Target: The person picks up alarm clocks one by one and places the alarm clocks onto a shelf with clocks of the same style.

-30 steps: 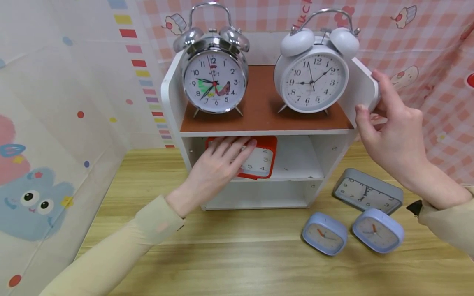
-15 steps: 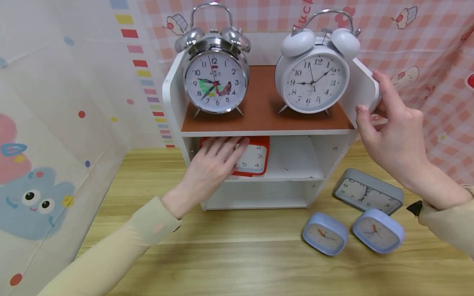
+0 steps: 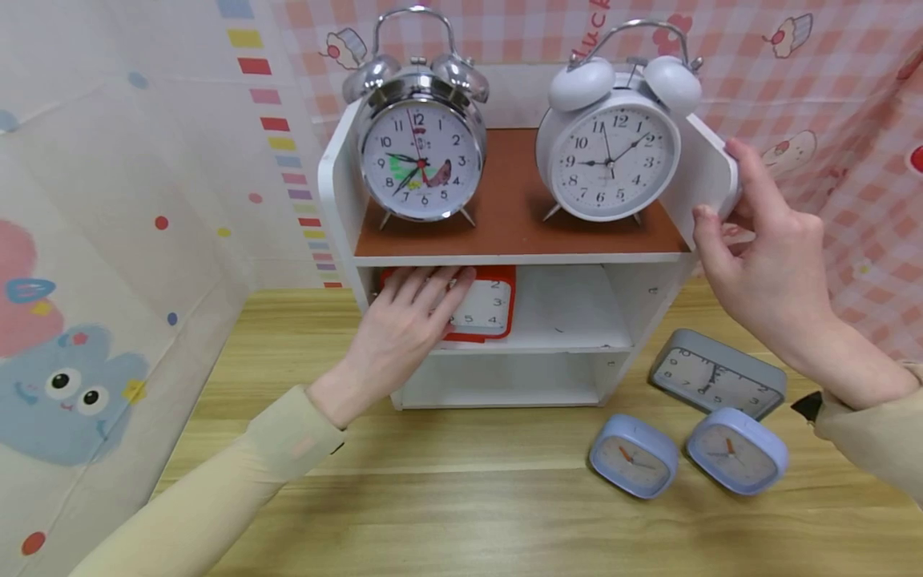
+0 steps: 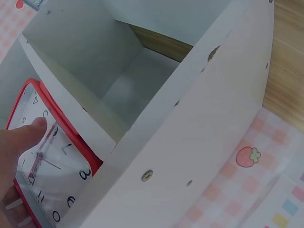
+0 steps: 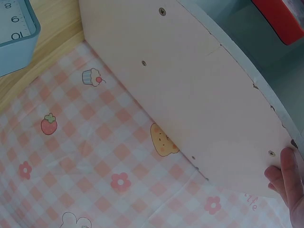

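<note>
My left hand (image 3: 397,328) grips a red rectangular clock (image 3: 490,308) on the middle level of a small white shelf unit (image 3: 519,259). In the left wrist view my thumb (image 4: 33,133) presses the white dial, while the other fingers reach over the top edge. The clock stands upright at the left end, its corner right beside the side panel; my hand covers its left half in the head view. My right hand (image 3: 775,256) pinches the unit's upper right side panel (image 5: 190,85), the thumb at its front edge and the fingers along the outer face.
On the brown top board stand a silver twin-bell alarm clock (image 3: 421,164) and a white one (image 3: 611,160). A grey clock (image 3: 721,377) and two small blue clocks, left (image 3: 634,457) and right (image 3: 735,450), lie on the wooden table (image 3: 461,497) to the right of the unit.
My left hand has slid the red clock leftward along the middle level, up to the left side panel. My right hand keeps its hold on the unit.
</note>
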